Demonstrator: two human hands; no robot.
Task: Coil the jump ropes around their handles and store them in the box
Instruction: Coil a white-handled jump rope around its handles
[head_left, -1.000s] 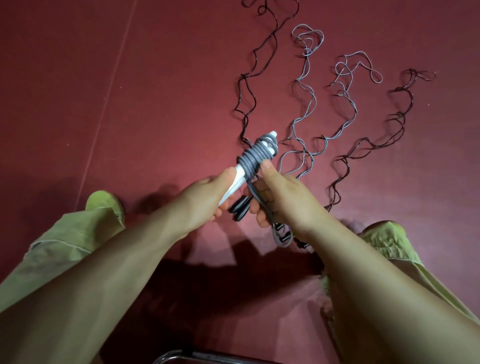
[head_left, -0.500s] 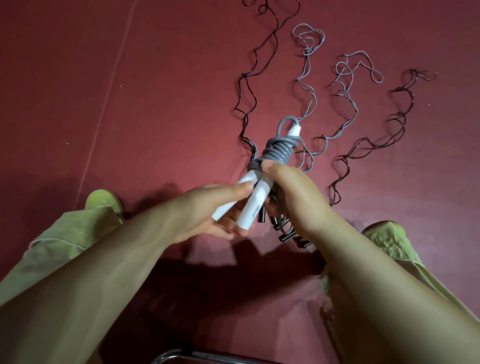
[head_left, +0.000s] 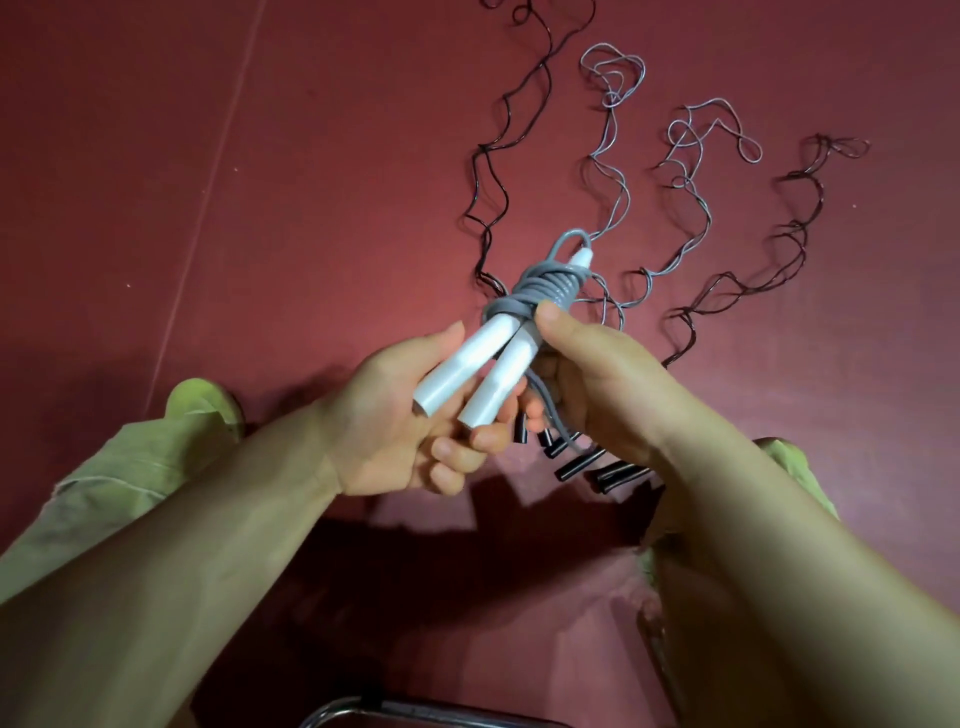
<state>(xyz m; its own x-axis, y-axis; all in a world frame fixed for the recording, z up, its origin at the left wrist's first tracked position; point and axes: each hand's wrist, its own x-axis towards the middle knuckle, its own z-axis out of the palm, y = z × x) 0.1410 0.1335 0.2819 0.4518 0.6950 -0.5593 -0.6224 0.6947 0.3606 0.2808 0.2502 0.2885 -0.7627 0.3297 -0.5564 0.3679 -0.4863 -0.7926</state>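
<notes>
Held at frame centre, above the red floor (head_left: 156, 208): pair of white handles (head_left: 470, 371) bound at their upper ends by tight turns of grey rope (head_left: 540, 291). Gripped low down by the left hand (head_left: 410, 415), fingers curled beneath the handle ends, thumb along the outer handle. Pinned at the coil by the right hand (head_left: 597, 384), thumb pressed against the last turns, remaining fingers curled round a loose grey rope tail (head_left: 553, 415) trailing downward.

Judged light, the handles rigid and glossy, so likely slippery. Rope judged springy and prone to unwinding, hence best held at the coil itself with the free end trapped. Other ropes, dark (head_left: 488, 171) and pale grey (head_left: 613, 156), sprawled in kinked waves across the upper right, with black handles (head_left: 576, 465) just below the hands. No box identifiable; only a chrome tube (head_left: 415, 709) at the bottom edge. No brand, label or writing legible anywhere.
</notes>
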